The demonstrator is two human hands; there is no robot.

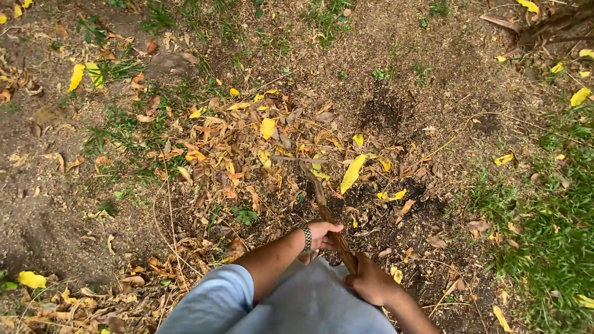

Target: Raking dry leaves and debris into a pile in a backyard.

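Observation:
Both my hands grip a thin wooden rake handle (pixel 323 207) that slants up and left over the ground. My left hand (pixel 323 235), with a metal watch band on the wrist, holds it higher up. Just behind it, close to my body, my right hand (pixel 370 282) is closed on the handle's near end. The rake's head (pixel 298 160) rests among a pile of dry brown and yellow leaves (pixel 247 148); its teeth are hard to make out.
Bare dark soil (pixel 383 114) lies beyond the pile. Green grass (pixel 550 235) borders the right side. Dusty ground with scattered leaves (pixel 55 204) spreads to the left. Dry branches (pixel 550 28) sit at the top right. My grey clothing fills the bottom centre.

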